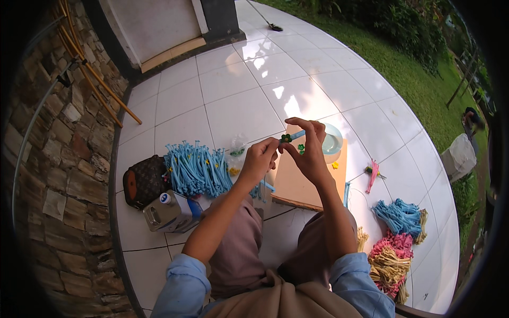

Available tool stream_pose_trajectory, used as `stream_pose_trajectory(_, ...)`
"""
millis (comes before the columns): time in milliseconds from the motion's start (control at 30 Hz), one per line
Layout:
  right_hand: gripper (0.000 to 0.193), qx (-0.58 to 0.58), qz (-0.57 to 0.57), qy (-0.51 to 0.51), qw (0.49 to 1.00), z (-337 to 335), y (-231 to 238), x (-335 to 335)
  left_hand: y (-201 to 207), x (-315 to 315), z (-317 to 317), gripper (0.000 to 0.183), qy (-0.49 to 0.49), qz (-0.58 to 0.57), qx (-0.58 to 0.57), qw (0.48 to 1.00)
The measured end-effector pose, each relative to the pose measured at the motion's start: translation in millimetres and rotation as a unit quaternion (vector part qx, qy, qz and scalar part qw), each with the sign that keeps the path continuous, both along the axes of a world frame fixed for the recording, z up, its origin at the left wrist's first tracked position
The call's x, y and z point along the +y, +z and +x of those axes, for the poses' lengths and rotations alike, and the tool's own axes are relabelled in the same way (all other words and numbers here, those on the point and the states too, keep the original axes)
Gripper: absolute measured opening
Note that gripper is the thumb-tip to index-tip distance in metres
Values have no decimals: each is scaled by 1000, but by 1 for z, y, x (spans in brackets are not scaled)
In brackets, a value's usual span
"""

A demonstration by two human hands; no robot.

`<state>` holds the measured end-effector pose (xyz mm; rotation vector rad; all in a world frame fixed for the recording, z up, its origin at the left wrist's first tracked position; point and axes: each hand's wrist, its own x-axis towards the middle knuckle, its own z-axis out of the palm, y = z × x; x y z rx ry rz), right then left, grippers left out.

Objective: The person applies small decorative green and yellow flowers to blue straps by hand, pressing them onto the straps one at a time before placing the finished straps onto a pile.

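At the middle of the frame, the left hand [259, 160] pinches one end of a blue strip [299, 134], a dark green flower [286, 138] against it. The right hand [313, 153] curves around the other end, thumb and index finger apart; whether its remaining fingers grip is unclear. The flower lies between both hands, apparently raised for close work. Below, the board [297, 185] likely keeps the yellow piece [335, 165] within reach.
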<state>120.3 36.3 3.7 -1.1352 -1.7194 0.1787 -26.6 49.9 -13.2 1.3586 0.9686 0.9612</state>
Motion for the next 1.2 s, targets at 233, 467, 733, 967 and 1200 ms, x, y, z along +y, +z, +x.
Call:
stream_pose_trajectory(233, 44, -48, -16, 114, 992, 14, -2, 4, 0, 1, 2, 34, -9, -35, -2, 999)
stream_pose_trajectory(467, 45, 84, -79, 127, 985, 13, 0, 0, -1, 2, -3, 30, -39, -20, -39, 998)
stream_pose_trajectory(733, 45, 80, -53, 97, 991, 14, -3, 3, 6, 0, -2, 31, -63, -12, -30, 997)
stream_pose_trajectory(967, 45, 157, -43, 118, 980, 16, -10, 14, 2, 0, -2, 29, -24, 43, 40, 998)
stream_pose_trajectory(1200, 45, 106, -167, 172, 965, 24, -6, 9, 14, -4, -8, 18, -27, 248, 253, 935)
